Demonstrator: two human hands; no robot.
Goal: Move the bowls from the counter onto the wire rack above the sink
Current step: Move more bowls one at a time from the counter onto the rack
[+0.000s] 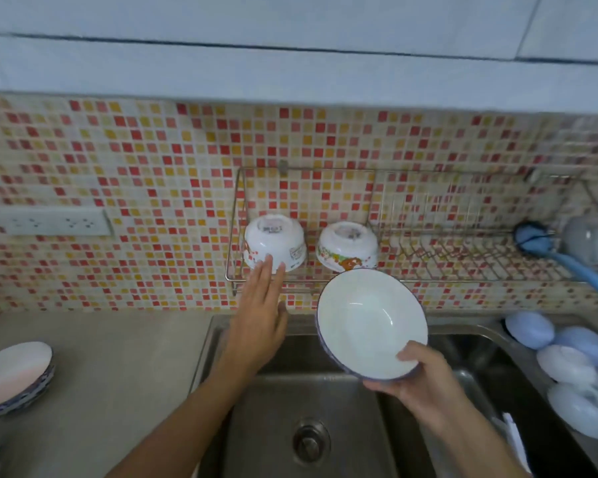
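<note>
Wall: mosaic of small square tiles in red, orange, yellow and cream; a white socket strip (50, 221) is set into it at the left.
Counter (118, 357): smooth grey-beige slab, left of the sink.
Sink (311, 426): brushed steel basin with a round drain; pale blue and white rounded pieces lie along its right edge.
Wire rack (411, 267): thin bright metal rods, fixed to the wall above the sink; open frame at the left end, slotted plate section to the right, where a blue-handled brush (567, 260) lies.
Stacked bowls (14, 377): white inside, blue pattern outside, at the counter's left edge.
Held bowl (372, 324): glossy white round bowl with a dark blue rim, tilted so its inside faces the camera, over the sink just below the rack's front edge.
Left rack bowl (275, 243): white, upside down at the rack's left end, red printed motifs and a small label too blurred to read.
Right rack bowl (347, 246): upside down beside it, apart, with a coloured cartoon print.
Right hand (422, 377): grips the held bowl's lower rim, thumb inside.
Left hand (259, 312): released, fingers straight, tips touching the left rack bowl's side.
</note>
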